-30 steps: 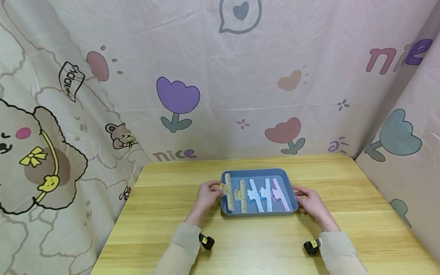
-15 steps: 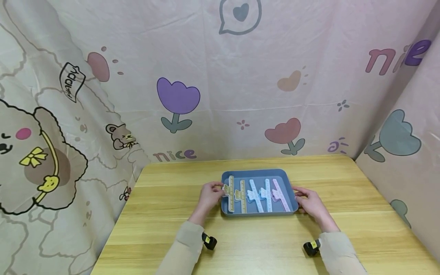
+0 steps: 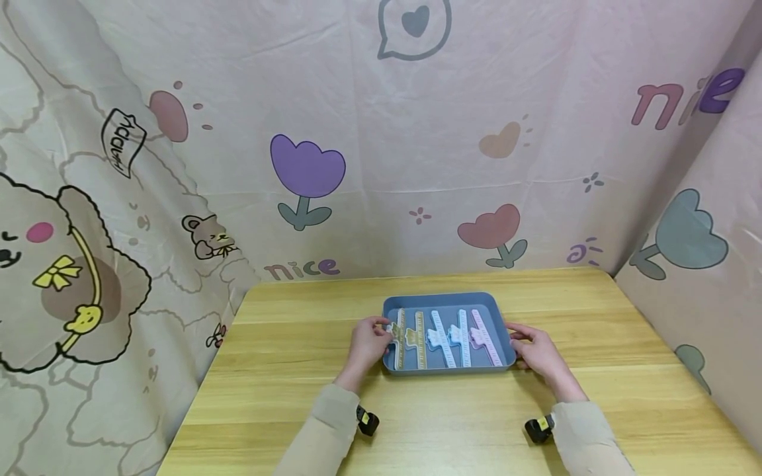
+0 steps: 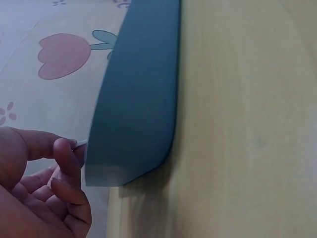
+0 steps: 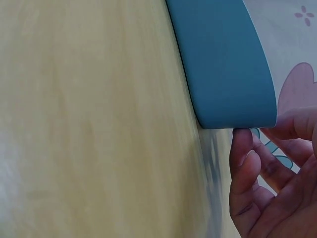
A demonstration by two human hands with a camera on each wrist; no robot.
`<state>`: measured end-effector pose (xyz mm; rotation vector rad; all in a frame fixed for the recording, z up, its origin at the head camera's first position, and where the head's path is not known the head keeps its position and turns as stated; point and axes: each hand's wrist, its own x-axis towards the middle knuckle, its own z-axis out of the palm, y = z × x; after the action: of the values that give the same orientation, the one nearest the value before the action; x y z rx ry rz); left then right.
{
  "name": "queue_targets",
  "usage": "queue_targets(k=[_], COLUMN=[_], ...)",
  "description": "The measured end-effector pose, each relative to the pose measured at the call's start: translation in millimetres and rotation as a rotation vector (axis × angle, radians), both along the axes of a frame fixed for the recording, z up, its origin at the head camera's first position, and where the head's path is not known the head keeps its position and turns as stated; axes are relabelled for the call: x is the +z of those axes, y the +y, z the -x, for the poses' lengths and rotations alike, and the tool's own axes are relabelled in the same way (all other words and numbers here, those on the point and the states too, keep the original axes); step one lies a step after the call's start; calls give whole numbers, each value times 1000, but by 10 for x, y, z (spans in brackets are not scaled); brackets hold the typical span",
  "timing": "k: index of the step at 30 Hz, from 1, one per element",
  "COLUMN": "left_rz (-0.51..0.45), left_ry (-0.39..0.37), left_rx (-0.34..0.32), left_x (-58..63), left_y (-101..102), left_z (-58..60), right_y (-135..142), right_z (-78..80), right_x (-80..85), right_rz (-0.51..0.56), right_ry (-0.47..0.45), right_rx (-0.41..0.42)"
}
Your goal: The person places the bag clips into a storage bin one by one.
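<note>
In the head view a blue-grey tray (image 3: 448,371) holds a row of flat ruler-marked clips. My left hand (image 3: 367,344) reaches over the tray's left rim and pinches the handle of the leftmost yellowish ruler clip (image 3: 399,350), which lies at the left wall. A white tip of the clip shows at my left fingers (image 4: 67,163) in the left wrist view. At the opposite end, my right hand (image 3: 538,350) holds the tray's right side, with fingers (image 5: 242,148) against the wall and rim.
Beside the held one lie another yellowish ruler clip (image 3: 421,350), two blue ones, including this blue clip (image 3: 437,338), and a pink clip (image 3: 487,337). The wooden table (image 3: 440,423) meets a patterned curtain (image 3: 381,244) behind and at both sides.
My left hand has shifted right with the leftmost clip, which has gone from overlapping the left rim to lying inside the tray. The right hand and tray stay nearly still.
</note>
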<state>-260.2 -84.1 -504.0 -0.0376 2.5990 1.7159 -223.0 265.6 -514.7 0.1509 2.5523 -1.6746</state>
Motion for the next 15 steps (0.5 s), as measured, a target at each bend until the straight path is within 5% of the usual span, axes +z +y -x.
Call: queue_targets(k=[9,15], left_rz=[119,107], left_ry=[37,64], left_rx=[-5,4], left_x=[-24,11], left_y=[-1,-47], left_z=[-22,-49], right_y=[1,11], right_z=[13,10], right_x=[-21,-28], right_rz=[10,2], right_ry=[-6,-6], right_rx=[-2,-3])
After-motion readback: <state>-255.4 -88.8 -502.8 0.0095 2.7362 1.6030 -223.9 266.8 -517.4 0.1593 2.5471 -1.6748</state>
